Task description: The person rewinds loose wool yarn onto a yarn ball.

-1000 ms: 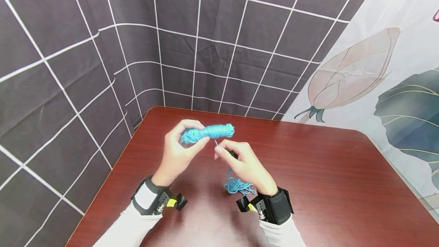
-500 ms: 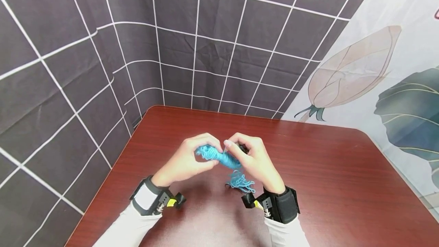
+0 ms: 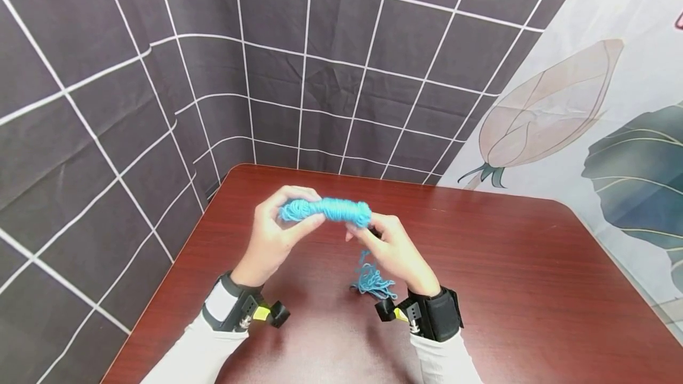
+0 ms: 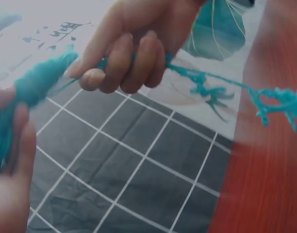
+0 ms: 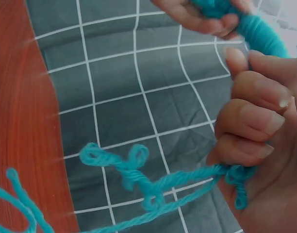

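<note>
My left hand [image 3: 269,242] grips the left part of a bright blue skein of yarn [image 3: 344,210], thumb below and fingers above, well over the table. The skein lies nearly level, its wound middle narrower than its looped left end. Close by its right end, my right hand [image 3: 395,248] has its fingers curled round a yarn strand. In the left wrist view that strand runs taut from the skein [image 4: 41,80] into the right hand [image 4: 134,58]. Twisted, knotted yarn [image 5: 153,187] trails out below the little finger in the right wrist view.
A loose heap of blue yarn [image 3: 373,282] lies on the reddish-brown table [image 3: 507,289], below the right hand. Dark cloth with a white grid [image 3: 331,76] hangs behind and at the left. A white leaf-printed cloth [image 3: 565,153] hangs at the right.
The hands came together lower down with the skein tilted, right fingers over its front. Now the skein is lifted and level again, and the right hand is by its right end.
</note>
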{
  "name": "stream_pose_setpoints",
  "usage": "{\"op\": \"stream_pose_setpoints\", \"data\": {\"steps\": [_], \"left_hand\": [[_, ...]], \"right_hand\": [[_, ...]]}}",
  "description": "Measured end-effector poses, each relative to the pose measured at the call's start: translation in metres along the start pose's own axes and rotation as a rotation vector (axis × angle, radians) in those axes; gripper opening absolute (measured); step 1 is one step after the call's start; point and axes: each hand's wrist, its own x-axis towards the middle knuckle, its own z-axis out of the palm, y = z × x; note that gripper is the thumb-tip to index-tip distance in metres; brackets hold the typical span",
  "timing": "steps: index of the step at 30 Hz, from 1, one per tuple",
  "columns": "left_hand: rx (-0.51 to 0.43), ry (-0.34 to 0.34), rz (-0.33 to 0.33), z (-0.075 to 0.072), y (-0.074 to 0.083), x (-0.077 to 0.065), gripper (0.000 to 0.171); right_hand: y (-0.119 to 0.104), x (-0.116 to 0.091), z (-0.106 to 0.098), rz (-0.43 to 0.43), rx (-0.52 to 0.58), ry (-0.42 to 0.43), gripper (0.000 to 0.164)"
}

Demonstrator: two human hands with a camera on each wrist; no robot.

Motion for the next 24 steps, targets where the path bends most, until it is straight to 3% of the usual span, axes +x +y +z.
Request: {"op": "stream_pose_setpoints", "data": {"steps": [4, 9, 12, 15, 19, 24], "left_hand": [[0.114, 0.094, 0.023, -0.002, -0.016, 0.0, 0.03], [0.318, 0.076, 0.061, -0.002, -0.026, -0.002, 0.029], [0.39, 0.022, 0.087, 0.001, -0.024, -0.003, 0.028], [0.398, -0.052, 0.108, 0.006, -0.014, -0.003, 0.026], [0.363, -0.17, 0.066, 0.01, -0.002, -0.003, 0.024], [0.287, -0.296, 0.024, 0.009, -0.004, -0.004, 0.023]], "right_hand": [[-0.003, 0.0, 0.004, -0.002, -0.042, -0.065, 0.016], [-0.01, 0.0, 0.005, -0.023, -0.052, -0.108, 0.014], [-0.008, -0.001, 0.006, -0.042, -0.058, -0.088, 0.012], [0.001, -0.001, 0.007, -0.057, -0.062, -0.045, 0.012], [0.015, -0.001, 0.008, -0.073, -0.078, 0.036, 0.012], [0.022, 0.0, 0.004, -0.085, -0.083, 0.128, 0.01]]}}
